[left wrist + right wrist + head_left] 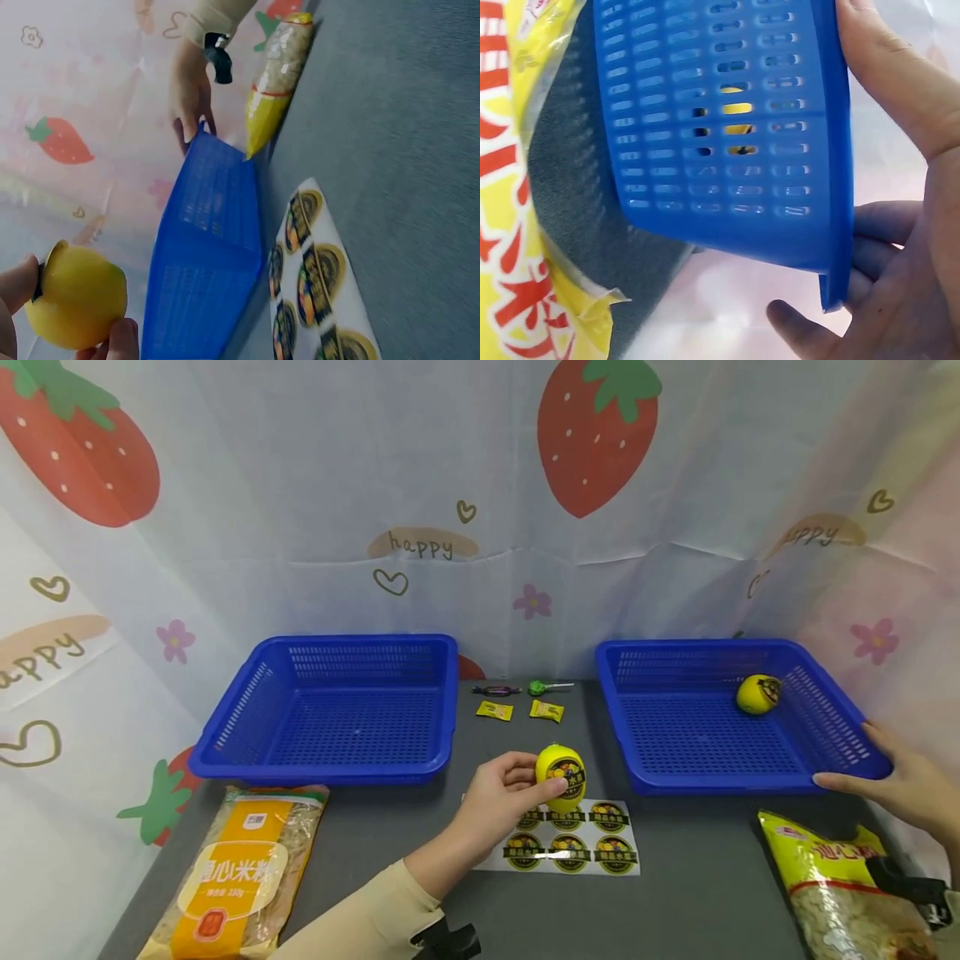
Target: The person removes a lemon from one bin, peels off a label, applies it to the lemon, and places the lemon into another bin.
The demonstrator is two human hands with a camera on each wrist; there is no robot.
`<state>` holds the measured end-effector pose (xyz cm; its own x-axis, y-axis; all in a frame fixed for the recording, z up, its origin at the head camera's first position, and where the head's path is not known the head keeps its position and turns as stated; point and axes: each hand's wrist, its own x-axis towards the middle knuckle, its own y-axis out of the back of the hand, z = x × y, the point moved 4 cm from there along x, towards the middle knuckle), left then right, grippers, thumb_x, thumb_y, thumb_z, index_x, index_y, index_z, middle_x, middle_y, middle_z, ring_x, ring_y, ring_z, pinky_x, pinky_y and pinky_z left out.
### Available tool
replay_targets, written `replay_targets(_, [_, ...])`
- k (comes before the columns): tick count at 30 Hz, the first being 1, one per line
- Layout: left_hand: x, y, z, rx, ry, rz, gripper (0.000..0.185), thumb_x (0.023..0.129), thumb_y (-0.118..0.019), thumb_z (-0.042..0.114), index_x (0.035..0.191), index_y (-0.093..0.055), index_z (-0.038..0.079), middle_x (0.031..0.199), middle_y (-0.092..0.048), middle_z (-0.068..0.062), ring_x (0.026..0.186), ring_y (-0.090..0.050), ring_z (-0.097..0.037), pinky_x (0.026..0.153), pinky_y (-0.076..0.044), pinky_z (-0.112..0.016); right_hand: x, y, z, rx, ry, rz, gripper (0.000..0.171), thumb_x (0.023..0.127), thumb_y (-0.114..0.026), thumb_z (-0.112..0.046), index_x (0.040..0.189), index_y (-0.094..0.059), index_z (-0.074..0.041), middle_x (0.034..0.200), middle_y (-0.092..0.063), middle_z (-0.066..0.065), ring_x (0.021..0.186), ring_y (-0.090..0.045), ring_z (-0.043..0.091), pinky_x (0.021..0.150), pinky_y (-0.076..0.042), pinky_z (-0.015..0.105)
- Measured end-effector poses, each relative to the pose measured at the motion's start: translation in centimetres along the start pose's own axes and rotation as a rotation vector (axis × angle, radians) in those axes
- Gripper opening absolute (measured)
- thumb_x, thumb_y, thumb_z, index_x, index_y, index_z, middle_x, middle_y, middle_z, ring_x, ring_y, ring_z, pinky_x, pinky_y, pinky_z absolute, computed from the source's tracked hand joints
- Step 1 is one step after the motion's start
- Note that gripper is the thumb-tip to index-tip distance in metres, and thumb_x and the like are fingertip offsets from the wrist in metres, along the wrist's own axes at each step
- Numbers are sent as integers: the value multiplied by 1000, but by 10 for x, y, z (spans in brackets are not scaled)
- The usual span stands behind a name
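My left hand (pixel 495 797) holds a yellow lemon (pixel 550 760) between thumb and fingers, above the middle of the table. A round black sticker (pixel 567 779) is on the lemon's near side, partly under my thumb. Below lies a white sheet of round stickers (pixel 555 866). My right hand (pixel 911 785) grips the front right corner of the right blue basket (pixel 720 783), thumb on the front rim and fingers at the side rim. In that basket sits another lemon (pixel 750 696) with a dark sticker. The right wrist view shows the basket's slotted wall (pixel 720 187) close up.
A second blue basket (pixel 360 727) stands on the left. Between the baskets lie a green lollipop (pixel 537 687), a dark wrapped candy (pixel 497 691) and two yellow candies (pixel 495 710). Noodle packs lie front left (pixel 232 877) and front right (pixel 840 885).
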<state>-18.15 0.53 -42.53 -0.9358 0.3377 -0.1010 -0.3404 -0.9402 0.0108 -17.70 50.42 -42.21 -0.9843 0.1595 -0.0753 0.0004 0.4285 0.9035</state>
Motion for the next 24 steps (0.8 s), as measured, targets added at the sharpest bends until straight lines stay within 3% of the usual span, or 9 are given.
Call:
replay_targets(6, [25, -27, 1, -60, 76, -23, 64, 90, -77, 39, 138, -56, 4, 116, -73, -9, 98, -73, -20, 92, -58, -42, 1, 1, -3, 18, 30, -29, 117, 93, -66, -55, 153, 8, 12, 155, 10, 44, 133, -9, 74, 94, -24, 85])
replay_targets(12, [51, -56, 8, -116, 113, -12, 58, 87, -79, 40, 133, -63, 8, 106, -74, -2, 93, -73, -16, 87, -60, -35, -1, 1, -1, 40, -4, -55, 117, 94, -65, -55, 152, 11, 11, 154, 15, 42, 135, -2, 73, 94, -23, 85])
replay_targets(18, [60, -75, 19, -49, 134, 29, 49, 86, -80, 43, 121, -68, 10, 98, -75, 0, 84, -73, -17, 83, -60, -35, 2, 2, -3, 75, 27, -70, 114, 95, -65, -52, 153, 12, 9, 155, 18, 40, 133, -4, 74, 95, -22, 85])
replay_targets(24, [69, -91, 29, 36, 171, 111, 53, 84, -81, 48, 118, -68, 9, 89, -72, 1, 76, -71, -15, 78, -60, -33, 1, 2, 0, 81, 25, -78, 113, 95, -64, -52, 152, 11, 11, 155, 20, 39, 135, 1, 73, 97, -19, 85])
